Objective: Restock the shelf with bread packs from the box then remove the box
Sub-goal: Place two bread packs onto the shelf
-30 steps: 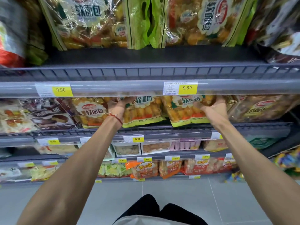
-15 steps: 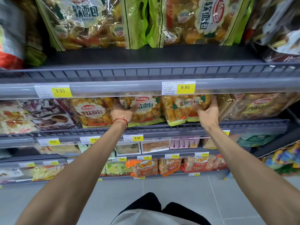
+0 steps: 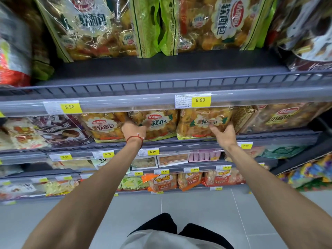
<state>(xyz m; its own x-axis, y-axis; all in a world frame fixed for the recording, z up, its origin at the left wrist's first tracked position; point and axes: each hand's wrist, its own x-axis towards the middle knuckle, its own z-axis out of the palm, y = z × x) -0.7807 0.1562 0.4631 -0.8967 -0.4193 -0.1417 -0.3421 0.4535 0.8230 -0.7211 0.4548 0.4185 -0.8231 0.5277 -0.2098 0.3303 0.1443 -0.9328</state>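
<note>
1. Standing at the shelf [image 3: 269, 136] in the middle of the frame, with both arms stretched out to it.
2. Got the left hand [image 3: 133, 130] (red string [image 3: 134, 139] on the wrist) up against the middle bread pack [image 3: 159, 123], thumb across its front. Can't call it a grip or a push with the fingers hidden.
3. Got the right hand [image 3: 222, 133] spread flat on the right bread pack [image 3: 203, 121], centre right, under the 9.90 tag [image 3: 200, 100].

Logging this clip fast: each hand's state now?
Left hand: on the middle bread pack, grip cannot be told.
Right hand: open, pressing the right bread pack.
</note>
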